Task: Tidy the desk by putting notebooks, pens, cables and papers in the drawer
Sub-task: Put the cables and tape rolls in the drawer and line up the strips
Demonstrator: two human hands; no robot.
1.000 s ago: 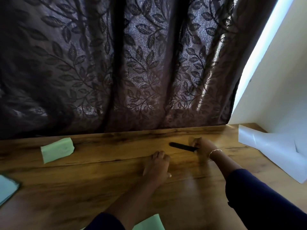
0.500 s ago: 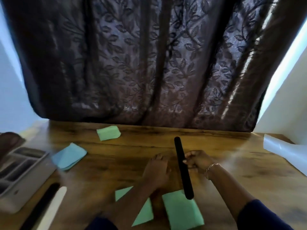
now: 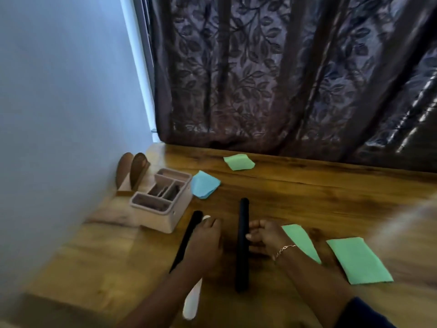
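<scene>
While the right hand (image 3: 264,237) has its fingers and thumb curled round the middle of a long black bar (image 3: 243,261), the grip sits close to the bar's balance point, which is a good place to carry it from. The bar stands lengthwise away from the person, its near end low over the desk (image 3: 307,197). It is probably a pen or a slim pen case, though motion blur leaves that unsure.

Just beside it, the left hand (image 3: 204,247) lies palm down with fingers fairly straight over a second black bar (image 3: 189,233) and a white bar (image 3: 192,301), which rest side by side on the wood. The sensible move, as I judge it, is to bring the held bar alongside those two and gather all three in one closing of the fingers, ends lined up, so none rolls off the near edge.

Further out, a pink compartment organizer (image 3: 176,215) stands near the wall at the left, touching the corner of a blue paper (image 3: 204,184). One green paper (image 3: 238,162) lies by the curtain (image 3: 283,79), and two more, a nearer green sheet (image 3: 301,242) and an outer green sheet (image 3: 357,259), lie beyond the right wrist. No drawer shows here, so the bundle should be held firmly until one is found, and the papers left for a later pass.
</scene>
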